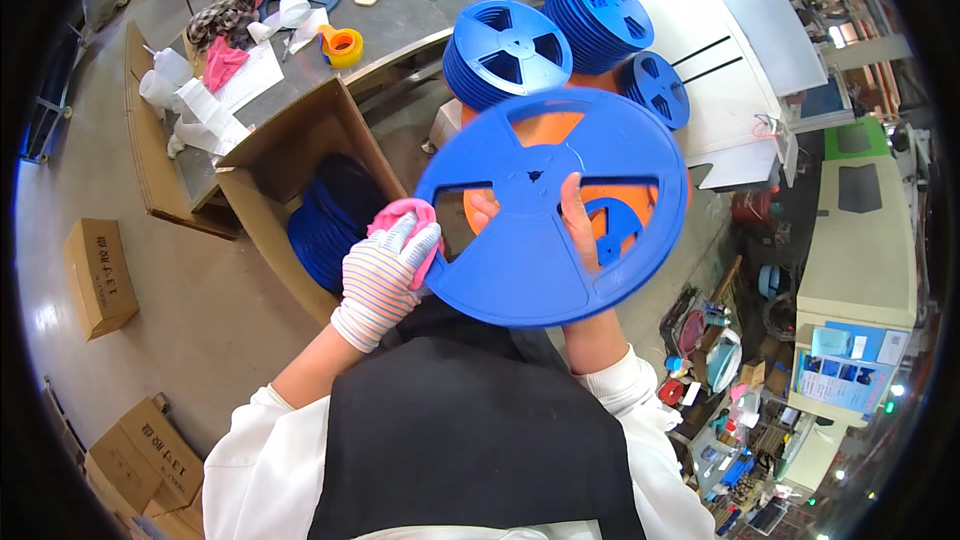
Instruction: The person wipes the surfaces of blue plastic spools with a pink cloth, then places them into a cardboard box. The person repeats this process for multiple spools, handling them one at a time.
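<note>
A large blue plastic reel [515,275], with a small centre hole and wide cut-outs, is held up in front of my black apron. My right hand [578,218] is bare and supports it from behind; the thumb comes through a cut-out and fingertips show through the one to the left. In a striped white glove, my left hand [385,278] grips a pink cloth [408,208] against the reel's left rim. Beneath the reel, an orange round surface [540,130] shows in part, with a smaller blue reel [612,223] on it.
To the left stands an open cardboard box [290,125] holding blue reels. Stacked blue reels [512,45] rise beyond my hands, beside a white machine panel [705,30]. The grey table [400,25] carries yellow tape [343,46], papers and cloths. Closed cartons [100,275] sit on the floor.
</note>
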`<state>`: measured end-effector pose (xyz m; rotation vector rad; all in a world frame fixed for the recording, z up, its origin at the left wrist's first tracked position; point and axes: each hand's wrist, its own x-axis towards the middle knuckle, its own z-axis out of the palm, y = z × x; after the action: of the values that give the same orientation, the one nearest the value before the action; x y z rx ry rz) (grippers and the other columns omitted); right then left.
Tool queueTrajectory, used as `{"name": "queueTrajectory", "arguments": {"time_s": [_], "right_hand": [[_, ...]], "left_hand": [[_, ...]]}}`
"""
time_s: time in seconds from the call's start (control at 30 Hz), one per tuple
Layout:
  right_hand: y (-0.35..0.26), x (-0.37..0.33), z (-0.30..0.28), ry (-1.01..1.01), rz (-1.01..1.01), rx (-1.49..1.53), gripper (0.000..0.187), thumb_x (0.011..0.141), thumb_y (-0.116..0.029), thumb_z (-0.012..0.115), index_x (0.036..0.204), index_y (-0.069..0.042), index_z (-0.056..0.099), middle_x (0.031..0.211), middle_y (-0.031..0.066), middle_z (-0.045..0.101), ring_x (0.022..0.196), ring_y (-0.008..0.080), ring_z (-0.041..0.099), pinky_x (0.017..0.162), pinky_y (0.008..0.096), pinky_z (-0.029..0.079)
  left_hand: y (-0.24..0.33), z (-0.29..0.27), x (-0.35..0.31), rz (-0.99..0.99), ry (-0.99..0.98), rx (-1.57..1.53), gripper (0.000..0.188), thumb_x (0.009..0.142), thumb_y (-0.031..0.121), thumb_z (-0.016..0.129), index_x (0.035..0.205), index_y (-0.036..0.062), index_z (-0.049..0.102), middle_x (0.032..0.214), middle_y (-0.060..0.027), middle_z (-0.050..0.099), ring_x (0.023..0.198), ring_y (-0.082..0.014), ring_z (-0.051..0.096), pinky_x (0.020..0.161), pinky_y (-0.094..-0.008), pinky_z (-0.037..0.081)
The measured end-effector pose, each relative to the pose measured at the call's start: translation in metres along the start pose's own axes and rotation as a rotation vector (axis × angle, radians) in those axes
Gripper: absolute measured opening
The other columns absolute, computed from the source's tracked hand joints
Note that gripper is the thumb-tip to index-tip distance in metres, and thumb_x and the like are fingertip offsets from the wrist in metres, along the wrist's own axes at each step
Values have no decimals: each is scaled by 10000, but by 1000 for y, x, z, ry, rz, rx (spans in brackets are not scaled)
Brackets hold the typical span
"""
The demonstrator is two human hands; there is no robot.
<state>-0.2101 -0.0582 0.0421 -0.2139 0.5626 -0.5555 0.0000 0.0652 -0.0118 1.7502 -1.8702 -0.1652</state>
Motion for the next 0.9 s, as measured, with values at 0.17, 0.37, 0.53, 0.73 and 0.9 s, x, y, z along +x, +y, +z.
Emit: {"name": "queueTrajectory", "arguments": {"time_s": [0.17,0.37,0.53,0.73,0.9], "right_hand": [[6,3,13,-60,-202,-324,851,946,-689,407,1516,-63,333,1424,127,512,1294,392,501,1084,511,386],[-32,-35,-19,442,-733,-737,525,1036,-366,457,1395,17,479,1331,184,601,1158,275,631,939,369,505],[-28,-38,-65,515,-618,-520,465,1030,-339,494,1354,-6,516,1271,158,634,1093,234,650,888,333,529],[-10,-11,-70,506,-511,-622,422,1041,-298,484,1344,-8,523,1255,152,642,1085,237,647,874,337,531],[8,9,-79,467,-403,-663,378,1037,-249,503,1323,-3,535,1243,156,643,1079,242,651,882,345,526]], "left_hand": [[-4,-4,-5,-669,-61,-1375,301,875,159,719,1133,15,664,1092,-52,695,1034,-168,648,928,-325,511],[-45,-10,-48,-972,-42,-1848,477,791,292,794,1142,12,635,1139,-129,670,1069,-243,641,995,-383,495],[-57,-16,-76,-1014,-49,-1884,457,789,271,789,1140,16,647,1141,-120,673,1078,-242,633,1015,-387,478],[-61,-16,-103,-1065,-24,-1848,491,789,294,779,1165,10,640,1150,-131,674,1086,-252,635,1025,-387,474],[-57,-21,-118,-1122,30,-1864,476,788,283,773,1155,8,644,1146,-150,683,1088,-271,642,1031,-398,478]]}}
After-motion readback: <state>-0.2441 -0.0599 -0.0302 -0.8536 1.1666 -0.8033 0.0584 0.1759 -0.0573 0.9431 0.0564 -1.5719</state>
